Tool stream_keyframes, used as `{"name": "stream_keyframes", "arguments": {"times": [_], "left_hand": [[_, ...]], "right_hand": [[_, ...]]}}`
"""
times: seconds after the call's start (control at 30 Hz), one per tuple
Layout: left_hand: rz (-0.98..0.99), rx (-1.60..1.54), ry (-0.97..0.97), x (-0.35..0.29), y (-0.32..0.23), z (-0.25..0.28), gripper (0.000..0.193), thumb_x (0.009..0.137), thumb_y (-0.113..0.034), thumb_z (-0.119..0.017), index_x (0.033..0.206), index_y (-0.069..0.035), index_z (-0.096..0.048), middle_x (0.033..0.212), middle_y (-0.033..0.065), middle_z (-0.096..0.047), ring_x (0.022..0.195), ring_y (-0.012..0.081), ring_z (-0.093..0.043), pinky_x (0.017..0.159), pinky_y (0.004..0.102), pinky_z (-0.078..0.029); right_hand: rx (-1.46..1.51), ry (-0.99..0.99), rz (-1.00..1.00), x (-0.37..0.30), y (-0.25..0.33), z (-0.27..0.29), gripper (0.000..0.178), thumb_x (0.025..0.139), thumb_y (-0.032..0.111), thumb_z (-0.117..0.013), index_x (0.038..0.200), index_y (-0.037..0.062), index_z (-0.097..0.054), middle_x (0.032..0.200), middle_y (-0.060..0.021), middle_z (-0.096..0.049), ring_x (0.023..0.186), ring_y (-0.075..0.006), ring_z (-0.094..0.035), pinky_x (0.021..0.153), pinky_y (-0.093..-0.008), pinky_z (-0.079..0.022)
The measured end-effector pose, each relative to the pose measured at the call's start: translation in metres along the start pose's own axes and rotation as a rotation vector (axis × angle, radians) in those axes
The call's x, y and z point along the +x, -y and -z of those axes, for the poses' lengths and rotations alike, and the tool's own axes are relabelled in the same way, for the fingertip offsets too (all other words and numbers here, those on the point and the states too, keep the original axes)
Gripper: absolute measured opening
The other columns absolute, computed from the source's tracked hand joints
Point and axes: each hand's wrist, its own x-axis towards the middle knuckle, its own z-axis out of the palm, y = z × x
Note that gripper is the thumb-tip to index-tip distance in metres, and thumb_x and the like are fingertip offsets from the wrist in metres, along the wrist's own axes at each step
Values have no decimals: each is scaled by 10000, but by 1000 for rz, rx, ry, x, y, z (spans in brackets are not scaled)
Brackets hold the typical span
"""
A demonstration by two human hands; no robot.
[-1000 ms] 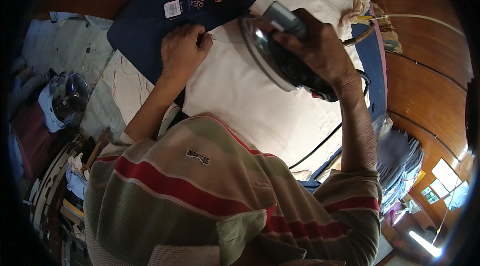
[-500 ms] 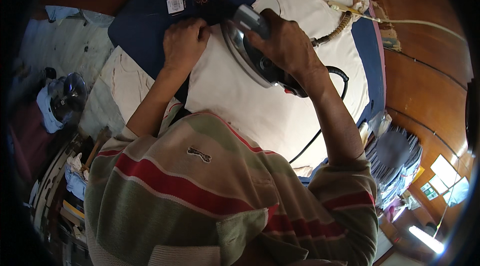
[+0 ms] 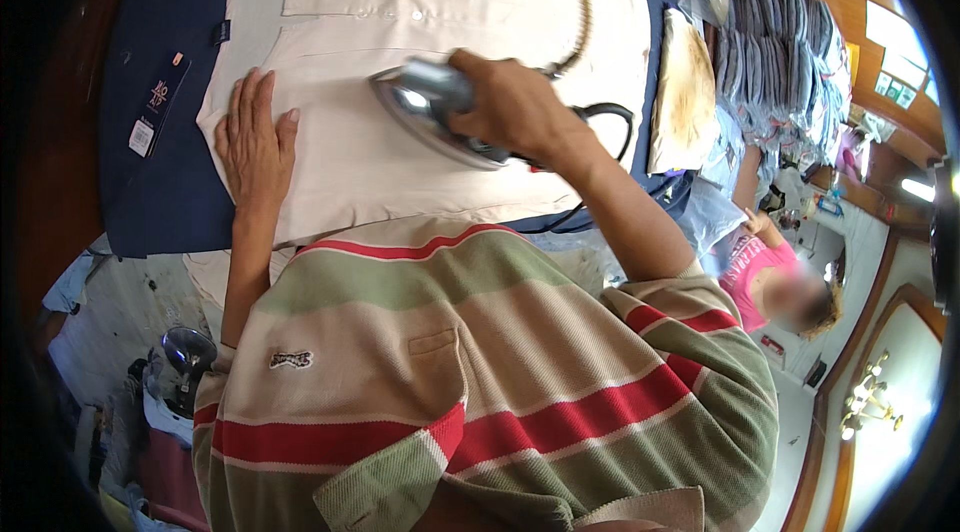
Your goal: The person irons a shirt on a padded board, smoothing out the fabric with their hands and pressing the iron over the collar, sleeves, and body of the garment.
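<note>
A cream buttoned shirt (image 3: 345, 157) lies spread over a dark navy ironing cover (image 3: 150, 207). Its collarless neck opening is at the left and its front placket runs across the far part. My right hand (image 3: 520, 107) grips the handle of a steam iron (image 3: 420, 112), which rests on the middle of the shirt, slightly blurred. A tan hose (image 3: 582, 22) and a black cord (image 3: 625, 127) run from the iron. Flat near the shirt's left edge lies my left hand (image 3: 257, 137), fingers stretched out. Left of it, a dark hang tag (image 3: 158, 107) sits on the cover.
Right of the shirt is a brown-stained cream cloth pad (image 3: 685, 92). Beyond it stand stacks of folded grey garments (image 3: 770, 52) in clear plastic. Farther right, a person in a pink top (image 3: 765, 277) is near a plastic bag (image 3: 708, 217). Wood panelling borders the work surface.
My left hand has gone from curled to flat on the shirt. The view has turned, showing the neck opening, buttons and the person in pink. The iron stays in my right hand.
</note>
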Motion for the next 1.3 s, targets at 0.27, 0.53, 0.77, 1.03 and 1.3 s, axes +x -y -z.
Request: {"name": "stream_keyframes", "arguments": {"times": [0.27, 0.53, 0.77, 1.03, 1.3], "left_hand": [[37, 319, 151, -6, 4, -12, 531, 899, -387, -454, 1386, -223, -316, 1449, -1, -280, 1332, 202, -251, 1017, 458, -226], [-25, 288, 41, -4, 3, -19, 548, 887, -313, -486, 1390, -191, -308, 1442, 49, -291, 1321, 240, -274, 1014, 454, -250], [-531, -263, 306, -9, -195, -58, 502, 791, -205, -593, 1268, -119, -465, 1290, 69, -470, 1205, 228, -415, 974, 455, -310], [-1403, -573, 545, -78, -349, -120, 402, 830, -309, -541, 1211, -194, -489, 1216, 79, -500, 1156, 206, -453, 915, 409, -381], [-706, -520, -74, -12, -371, -111, 274, 753, -252, -647, 989, -118, -612, 999, 28, -612, 904, 216, -550, 797, 365, -397]], "right_hand": [[161, -367, -357, -111, -228, 11, 427, 700, 134, -663, 1085, -16, -555, 772, -84, -619, 637, -124, -559, 589, -273, -470], [192, -419, -386, -146, -345, 35, 527, 679, 266, -674, 1088, -44, -554, 850, -156, -634, 767, -206, -607, 703, -307, -468], [260, -341, -235, -122, -273, 32, 528, 690, 305, -675, 1064, -47, -552, 829, -186, -620, 773, -248, -609, 721, -336, -465], [266, -295, -63, -105, -275, 31, 533, 726, 303, -664, 1129, -18, -530, 846, -153, -624, 748, -215, -600, 698, -308, -474], [342, -227, -99, -106, -277, 34, 555, 746, 353, -673, 1098, -51, -527, 810, -162, -619, 683, -211, -602, 623, -308, -478]]}}
